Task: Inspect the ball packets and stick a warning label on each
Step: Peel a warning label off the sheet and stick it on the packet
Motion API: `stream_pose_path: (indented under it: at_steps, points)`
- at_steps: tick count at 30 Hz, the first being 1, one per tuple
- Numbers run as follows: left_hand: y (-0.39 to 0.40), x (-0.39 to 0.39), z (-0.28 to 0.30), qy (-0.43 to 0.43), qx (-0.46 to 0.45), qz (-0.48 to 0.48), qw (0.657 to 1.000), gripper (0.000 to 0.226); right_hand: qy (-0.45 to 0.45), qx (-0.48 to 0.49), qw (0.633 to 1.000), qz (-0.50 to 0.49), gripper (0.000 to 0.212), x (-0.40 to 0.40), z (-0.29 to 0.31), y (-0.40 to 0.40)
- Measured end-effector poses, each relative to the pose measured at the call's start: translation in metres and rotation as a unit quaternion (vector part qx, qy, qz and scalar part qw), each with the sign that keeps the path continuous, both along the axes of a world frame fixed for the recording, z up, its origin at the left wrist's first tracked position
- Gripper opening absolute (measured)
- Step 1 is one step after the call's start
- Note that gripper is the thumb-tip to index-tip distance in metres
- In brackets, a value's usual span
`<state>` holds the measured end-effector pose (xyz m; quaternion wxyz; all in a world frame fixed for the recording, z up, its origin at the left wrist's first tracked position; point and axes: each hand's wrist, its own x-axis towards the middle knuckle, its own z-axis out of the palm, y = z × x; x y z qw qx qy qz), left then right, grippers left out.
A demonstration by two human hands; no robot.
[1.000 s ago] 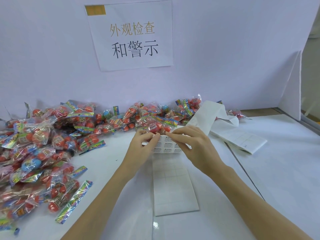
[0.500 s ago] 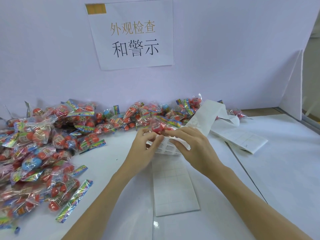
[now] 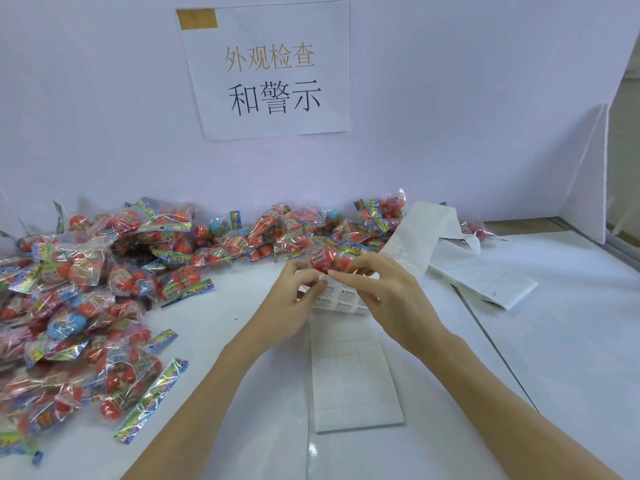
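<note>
White glossy desk [image 3: 221, 344] w/ pale lilac backboard [image 3: 104, 116] behind; white paper sign w/ Chinese text & a tan corner patch [image 3: 270, 69] stuck on the board. White foam divider panel [image 3: 588, 174] stands at far right.

Big heap of clear crinkly packets of red/orange & a few blue balls w/ rainbow foil headers [image 3: 79, 299] covers the left of the desk and runs along the backboard to approx centre.

Both hands meet mid-desk, just in front of the heap. Left hand [image 3: 287, 299]: fingers curled, pinching the left edge of a white sheet of small printed "WARNING" stickers [image 3: 341, 297]. Right hand [image 3: 388, 292]: fingers curled over the sheet's top edge, thumb + index tips nipping at it near the left hand's tips. Can't tell if a single sticker is lifted free – too small.

One clear packet of red balls [image 3: 329, 258] lies just behind the fingertips, touching or just beside the sheet's far edge; contact w/ either hand not clear.

Long white backing strip w/ empty sticker grid [image 3: 353, 375] runs from under the sheet toward the camera, flat on the desk. More white liner paper, curled & folded [image 3: 419, 233], sits right of the hands, w/ a flat folded stack of it [image 3: 485, 282] just beyond.
</note>
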<state>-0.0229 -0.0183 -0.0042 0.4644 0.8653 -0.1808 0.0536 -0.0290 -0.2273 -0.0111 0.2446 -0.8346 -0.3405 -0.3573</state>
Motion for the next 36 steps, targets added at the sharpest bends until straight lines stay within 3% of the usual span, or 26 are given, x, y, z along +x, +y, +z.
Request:
stream_pose_path:
  at_steps: [5, 13, 18, 22, 26, 29, 32, 36]
  points:
    - [0.004, 0.000, 0.001, 0.023, 0.010, -0.017, 1.000, 0.026, -0.047, -0.016, 0.999, -0.006, 0.052, 0.006, -0.004, -0.003]
    - [0.004, -0.001, 0.000, 0.050, 0.008, -0.012, 0.999, 0.029, -0.104, -0.066, 0.992, 0.004, 0.038, 0.005, -0.010, 0.001]
    - [0.005, 0.000, -0.001, 0.048, 0.011, -0.012, 0.999, 0.030, -0.014, -0.028, 0.999, 0.034, 0.021, 0.001, -0.012, 0.010]
    - [0.009, 0.002, -0.004, 0.057, -0.015, 0.006, 0.998, 0.028, 0.090, 0.075, 0.990, 0.075, 0.008, -0.005, -0.008, 0.014]
    - [0.011, 0.004, -0.003, 0.030, -0.060, 0.039, 0.997, 0.030, 0.155, 0.253, 0.952, 0.074, 0.009, -0.007, 0.006, 0.019]
    - [0.010, 0.004, -0.001, -0.007, -0.136, 0.079, 0.987, 0.032, 0.244, 0.377, 0.891, 0.067, 0.015, -0.005, 0.012, 0.013]
    - [0.010, 0.002, 0.003, 0.010, -0.239, 0.075, 0.968, 0.033, 0.292, 0.397, 0.869, 0.047, 0.018, 0.000, 0.012, 0.005]
    - [0.002, -0.003, 0.008, 0.014, -0.306, 0.048, 0.951, 0.047, 0.336, 0.406, 0.847, 0.064, 0.018, -0.002, 0.012, 0.005]
